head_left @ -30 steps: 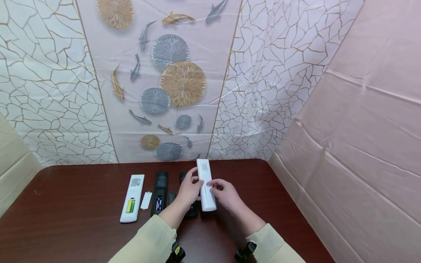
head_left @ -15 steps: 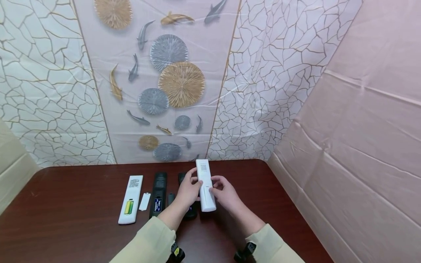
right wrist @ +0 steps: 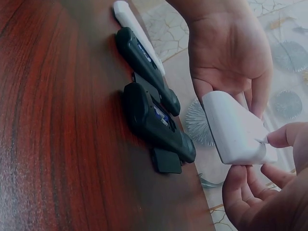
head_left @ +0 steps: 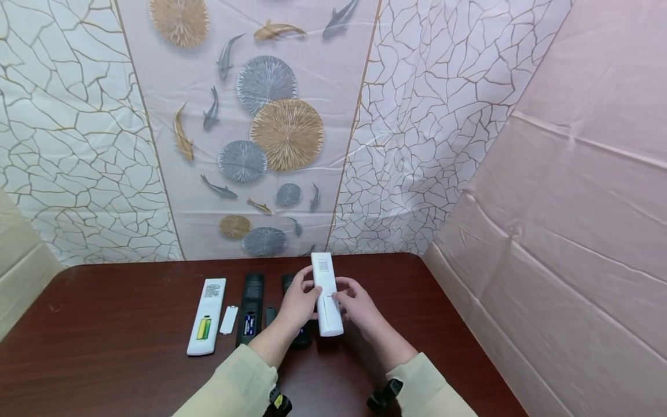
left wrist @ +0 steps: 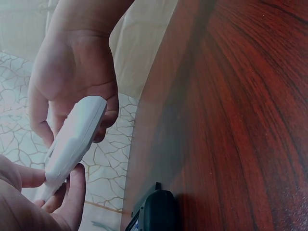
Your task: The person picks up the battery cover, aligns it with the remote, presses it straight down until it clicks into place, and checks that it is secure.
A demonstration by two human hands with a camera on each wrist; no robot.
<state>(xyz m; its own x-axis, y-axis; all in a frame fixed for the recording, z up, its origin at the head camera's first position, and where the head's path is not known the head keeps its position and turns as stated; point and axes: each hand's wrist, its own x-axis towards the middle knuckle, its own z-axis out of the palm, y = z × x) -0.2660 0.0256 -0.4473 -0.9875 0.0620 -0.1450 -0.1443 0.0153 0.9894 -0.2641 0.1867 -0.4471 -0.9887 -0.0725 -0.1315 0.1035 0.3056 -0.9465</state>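
A white remote [head_left: 327, 315] is held up above the table with its back toward the head camera. My left hand [head_left: 300, 301] grips its left edge, thumb on the back and fingers around the side. My right hand [head_left: 359, 305] holds the lower right side, the thumb on the back beside a small slot and fingers beneath. In the right wrist view the thumb of the right hand [right wrist: 269, 192] touches the slot on the white remote [right wrist: 236, 130]. The left wrist view shows the white remote [left wrist: 77, 134] from its side, between both hands.
On the dark red table [head_left: 130, 324] lie another white remote [head_left: 211, 301] with exposed green-yellow batteries, a white cover [head_left: 228, 319] and a black remote [head_left: 253, 295] with blue batteries. Another black remote [right wrist: 156, 120] and dark covers [right wrist: 167, 161] lie nearer the hands.
My right thumb and fingers have shifted on the held remote, the thumb now at the slot and the fingers at the side. The left hand keeps its grip.
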